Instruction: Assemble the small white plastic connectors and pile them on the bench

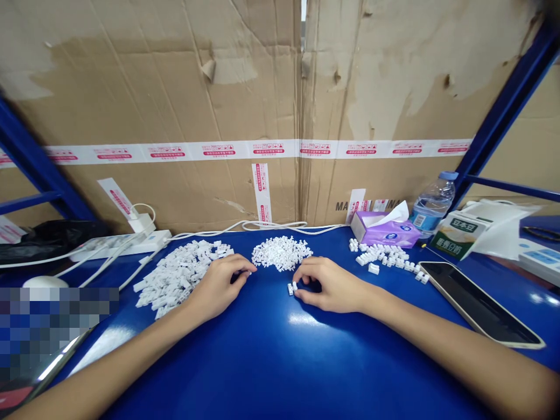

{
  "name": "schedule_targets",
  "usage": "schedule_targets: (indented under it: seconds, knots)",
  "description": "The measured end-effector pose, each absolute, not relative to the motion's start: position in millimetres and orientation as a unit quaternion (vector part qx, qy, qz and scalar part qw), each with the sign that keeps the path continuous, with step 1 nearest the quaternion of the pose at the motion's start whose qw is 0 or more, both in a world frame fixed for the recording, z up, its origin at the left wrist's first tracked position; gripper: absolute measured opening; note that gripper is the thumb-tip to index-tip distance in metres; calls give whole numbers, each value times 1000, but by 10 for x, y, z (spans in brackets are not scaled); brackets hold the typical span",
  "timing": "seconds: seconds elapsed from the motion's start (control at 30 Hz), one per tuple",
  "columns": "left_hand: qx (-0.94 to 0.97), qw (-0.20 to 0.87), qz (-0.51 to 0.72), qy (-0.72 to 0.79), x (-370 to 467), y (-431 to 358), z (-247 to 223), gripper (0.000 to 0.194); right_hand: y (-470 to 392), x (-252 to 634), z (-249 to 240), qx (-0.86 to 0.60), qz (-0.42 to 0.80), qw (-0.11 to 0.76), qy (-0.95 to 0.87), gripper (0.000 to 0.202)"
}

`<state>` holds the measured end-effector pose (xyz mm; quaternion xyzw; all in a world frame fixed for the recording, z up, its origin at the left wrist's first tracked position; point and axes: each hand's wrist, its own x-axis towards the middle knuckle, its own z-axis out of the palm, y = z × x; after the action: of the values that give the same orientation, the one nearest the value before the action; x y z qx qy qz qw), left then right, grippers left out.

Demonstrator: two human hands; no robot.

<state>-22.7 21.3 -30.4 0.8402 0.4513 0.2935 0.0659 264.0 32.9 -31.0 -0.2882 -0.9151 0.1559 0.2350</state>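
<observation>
I pinch a tiny white piece between the thumb and forefinger of my left hand, just beside a heap of white housings that spreads out on that side. My right hand grasps a small white block at the tips of its thumb and fingers, low over the blue surface; I cannot tell whether the block touches it. My two hands stand apart, and beyond the gap between them lies a pile of much smaller white bits.

Farther to my right, a loose cluster of white blocks sits in front of a purple tissue box, with a clear bottle standing just beside the box. A phone lies with its dark screen up near my right forearm, one corner close to the cluster. On my left, a white power strip rests behind the housings, and white cables run from it along the foot of the taped cardboard.
</observation>
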Motion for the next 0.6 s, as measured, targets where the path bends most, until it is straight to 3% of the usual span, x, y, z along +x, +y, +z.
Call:
schedule_targets:
  seconds: [0.33,0.6]
  knots:
    - [855,59,246,453,-304,257,-323,29,335,2638,-301,-291,157,232,-915,11]
    - [858,58,248,446,-334,263,-296,23,334,2638,-304,-295,162,233,-912,10]
